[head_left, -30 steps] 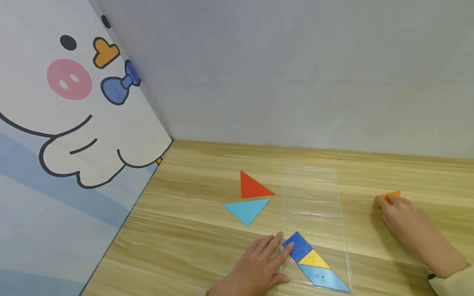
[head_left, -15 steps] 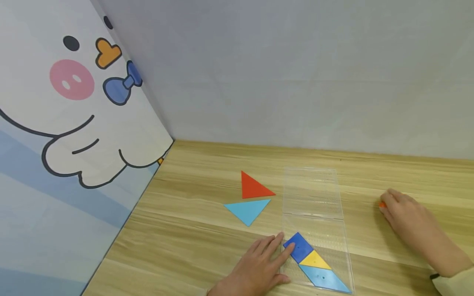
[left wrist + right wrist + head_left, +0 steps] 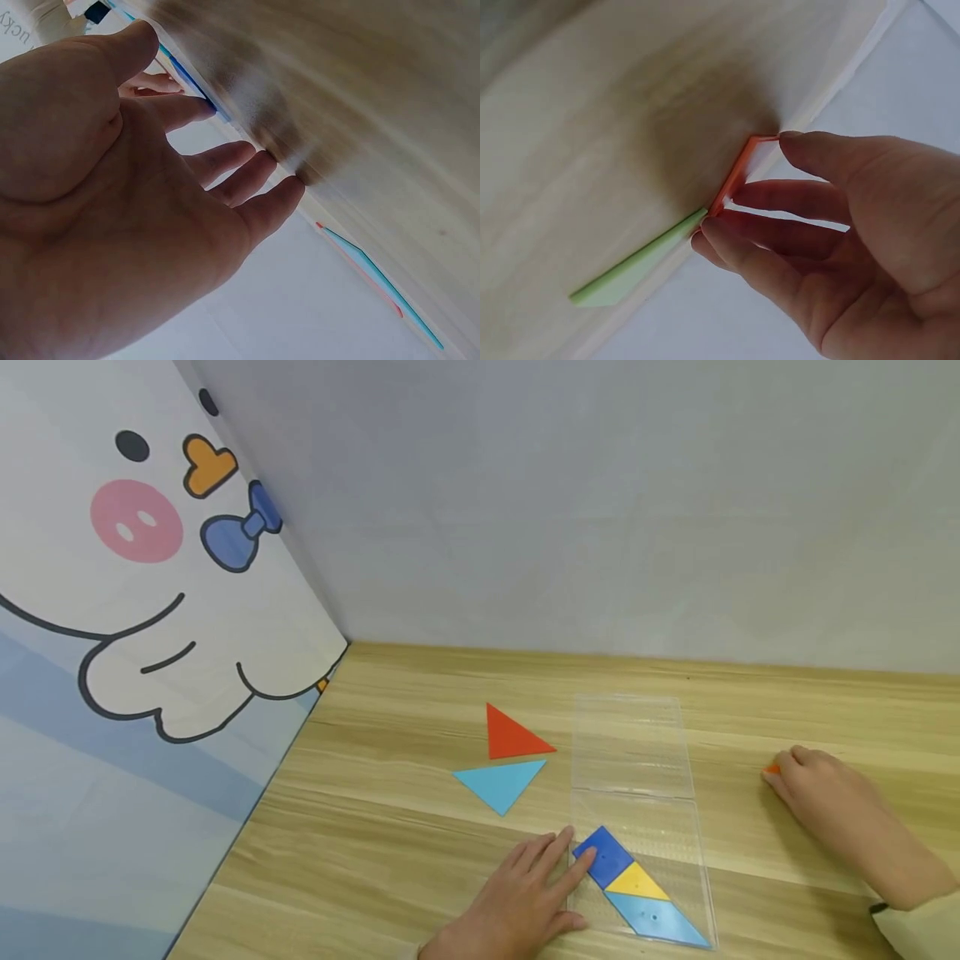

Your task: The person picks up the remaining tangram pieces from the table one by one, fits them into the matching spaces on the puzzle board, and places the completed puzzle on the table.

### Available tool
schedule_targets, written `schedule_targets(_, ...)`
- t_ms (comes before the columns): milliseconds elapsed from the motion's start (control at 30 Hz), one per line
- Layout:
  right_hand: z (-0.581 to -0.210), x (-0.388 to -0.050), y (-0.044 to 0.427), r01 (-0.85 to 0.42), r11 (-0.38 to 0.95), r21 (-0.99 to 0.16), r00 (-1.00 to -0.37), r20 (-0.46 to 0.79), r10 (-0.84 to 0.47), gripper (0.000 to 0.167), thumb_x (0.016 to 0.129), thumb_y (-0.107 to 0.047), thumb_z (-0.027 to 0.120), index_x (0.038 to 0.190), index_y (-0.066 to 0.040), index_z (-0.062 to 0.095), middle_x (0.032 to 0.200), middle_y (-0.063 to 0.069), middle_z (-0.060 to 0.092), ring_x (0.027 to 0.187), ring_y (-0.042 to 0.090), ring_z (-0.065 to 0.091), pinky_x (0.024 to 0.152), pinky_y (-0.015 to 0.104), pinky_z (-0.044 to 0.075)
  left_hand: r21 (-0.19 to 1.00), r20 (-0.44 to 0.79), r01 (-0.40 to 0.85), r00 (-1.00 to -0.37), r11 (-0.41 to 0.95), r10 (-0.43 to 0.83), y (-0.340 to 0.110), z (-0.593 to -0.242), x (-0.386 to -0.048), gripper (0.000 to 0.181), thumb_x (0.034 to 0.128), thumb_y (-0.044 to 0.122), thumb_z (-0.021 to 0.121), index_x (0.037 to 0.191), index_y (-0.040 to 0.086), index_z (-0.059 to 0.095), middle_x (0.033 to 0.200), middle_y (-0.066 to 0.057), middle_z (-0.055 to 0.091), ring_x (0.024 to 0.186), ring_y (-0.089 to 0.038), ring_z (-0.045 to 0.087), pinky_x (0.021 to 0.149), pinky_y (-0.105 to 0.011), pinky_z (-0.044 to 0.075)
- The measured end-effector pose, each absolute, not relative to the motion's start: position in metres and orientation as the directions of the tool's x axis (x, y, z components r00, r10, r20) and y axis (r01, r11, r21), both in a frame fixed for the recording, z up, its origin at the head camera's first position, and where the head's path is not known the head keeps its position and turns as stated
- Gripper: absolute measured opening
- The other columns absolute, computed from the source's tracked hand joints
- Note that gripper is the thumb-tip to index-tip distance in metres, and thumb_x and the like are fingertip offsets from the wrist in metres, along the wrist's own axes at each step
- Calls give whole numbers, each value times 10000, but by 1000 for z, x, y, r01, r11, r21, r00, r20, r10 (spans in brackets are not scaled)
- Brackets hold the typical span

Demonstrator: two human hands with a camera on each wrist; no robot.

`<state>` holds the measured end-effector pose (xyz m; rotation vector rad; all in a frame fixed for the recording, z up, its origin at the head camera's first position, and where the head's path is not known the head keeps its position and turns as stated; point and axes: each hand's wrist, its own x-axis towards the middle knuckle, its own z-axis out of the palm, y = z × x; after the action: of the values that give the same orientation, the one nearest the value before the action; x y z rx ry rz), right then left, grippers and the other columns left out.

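My left hand (image 3: 521, 893) rests with fairly straight fingers at the left edge of a clear plastic tray (image 3: 701, 860). Its index fingertip presses on a dark blue square (image 3: 607, 860). Below that square in the tray lie a yellow triangle (image 3: 637, 882) and a light blue parallelogram (image 3: 660, 920). Off to the right, my right hand (image 3: 832, 810) pinches an orange tangram piece (image 3: 735, 174) by its edges, low over the table; in the head view only a corner shows. A green piece (image 3: 637, 262) lies by those fingertips in the right wrist view, hidden in the head view.
Left of the tray, a red triangle (image 3: 513, 737) and a light blue triangle (image 3: 504, 785) lie flat on the wood-grain table (image 3: 360, 827). The tray's clear lid (image 3: 630, 743) is folded out behind it. A pale wall (image 3: 600, 510) borders the table's back.
The right hand's fingers have closed round the orange piece, which was mostly exposed a second ago and is now largely covered. My left hand has stayed on the tray.
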<state>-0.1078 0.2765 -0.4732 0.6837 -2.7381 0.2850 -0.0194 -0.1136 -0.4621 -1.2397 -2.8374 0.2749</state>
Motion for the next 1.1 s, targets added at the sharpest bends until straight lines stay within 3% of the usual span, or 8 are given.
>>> schedule_targets(100,-473,-107,275,-524,850,-60,-802,371,-468,208,999,25,584,803,97,573,685,98,508,567,273,548,521,436,521,-175,-38,725,-681,666,732,-114,-461,-19,678,1047,579,449,1600,192,384,1610,-85,394,1420,-205,434,1152,-336,378)
schedule_targets(233,-475,-109,274,-572,820,11,-741,422,-523,547,1141,-197,252,776,96,534,664,91,456,537,222,480,489,392,487,-171,-43,724,-683,668,729,-114,-460,-19,676,1050,577,441,1603,193,378,1612,-84,391,1422,-205,431,1153,-338,378)
schedule_targets(333,-476,-111,274,-599,797,74,-688,463,-559,726,1091,-331,15,758,91,503,643,80,416,522,184,415,457,362,441,-171,-32,724,-682,668,731,-114,-460,-19,675,1047,575,453,1598,190,388,1607,-83,401,1416,-204,437,1150,-337,380)
schedule_targets(467,-477,-114,277,-621,754,216,-613,466,-638,716,1088,-260,-26,753,101,493,646,107,406,519,186,394,432,337,429,-171,-21,728,-676,664,736,-115,-459,-20,676,1044,574,466,1592,185,400,1600,-83,412,1408,-200,446,1143,-330,387)
schedule_targets(600,-474,-111,282,-618,679,396,-572,365,-735,374,1055,144,293,790,102,554,744,195,477,598,269,486,465,325,494,-150,-41,734,-674,662,738,-115,-458,-20,679,1050,571,452,1602,182,380,1610,-88,397,1415,-202,437,1141,-332,389)
schedule_targets(733,-472,-106,283,-622,675,397,-597,317,-737,227,676,251,707,820,115,596,859,272,536,721,382,608,521,365,560,-137,-50,737,-672,661,739,-115,-458,-21,681,1052,570,450,1604,178,374,1610,-93,396,1416,-208,439,1140,-338,395)
schedule_targets(900,-471,-99,279,-603,755,260,-671,348,-655,247,639,264,724,813,164,581,904,329,564,700,424,637,505,400,564,-146,-69,736,-674,661,736,-114,-458,-22,691,1056,581,416,1605,165,366,1613,-95,392,1426,-210,438,1149,-337,389)
schedule_targets(1100,-466,-92,275,-536,841,72,-795,293,-532,345,663,247,781,909,222,540,772,273,593,566,238,581,464,303,531,-160,-59,738,-670,656,740,-113,-457,-22,695,1052,587,418,1598,157,380,1605,-96,405,1418,-208,449,1147,-332,390)
